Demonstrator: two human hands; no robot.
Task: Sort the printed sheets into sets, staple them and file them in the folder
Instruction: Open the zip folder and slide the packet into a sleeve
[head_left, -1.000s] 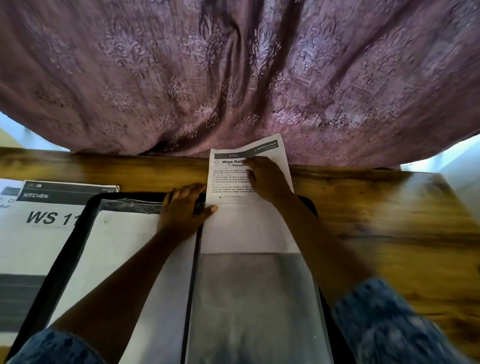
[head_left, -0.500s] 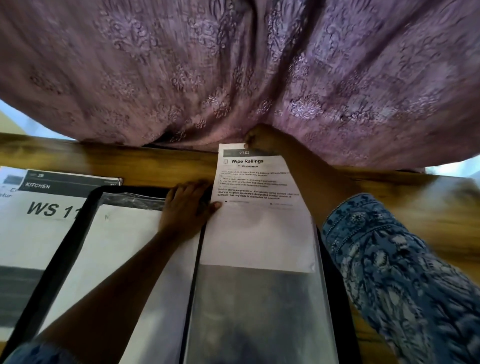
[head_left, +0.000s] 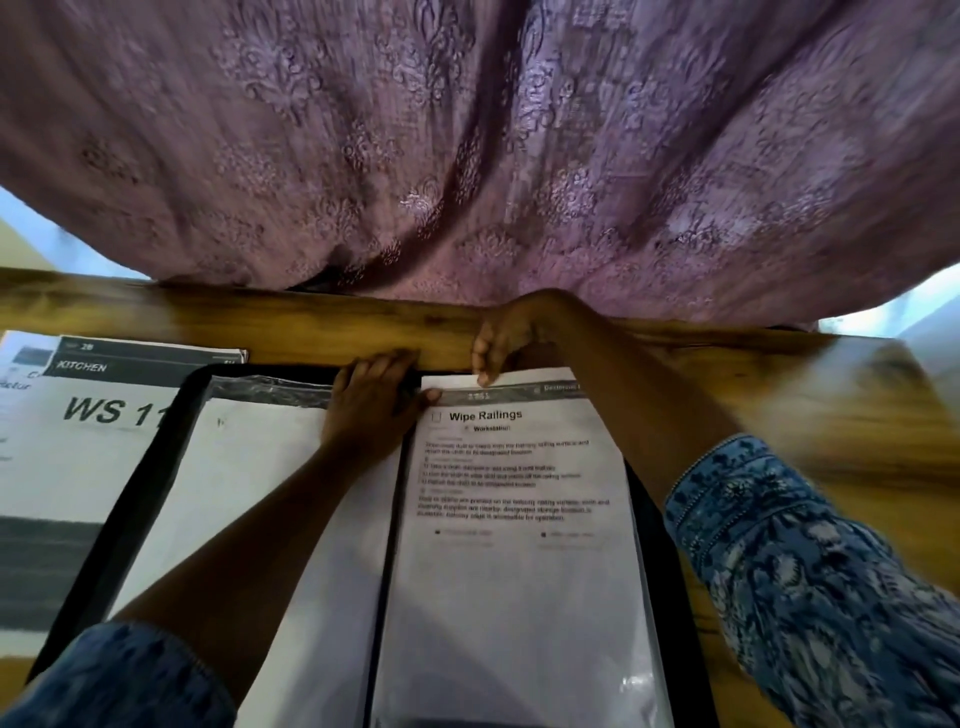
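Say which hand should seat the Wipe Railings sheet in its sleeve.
The right hand: its fingers pinch the Wipe Railings sheet at its top edge. The left hand lies flat on the folder beside the spine, likely steadying it.

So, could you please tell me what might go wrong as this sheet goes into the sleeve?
The right hand holds the Wipe Railings sheet only at its top edge, so it might buckle in the sleeve. The thumb of the left hand touches its corner and could snag it.

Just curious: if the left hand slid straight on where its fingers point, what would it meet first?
Past the left hand lies a strip of wooden table, then likely the purple curtain; depth unclear.
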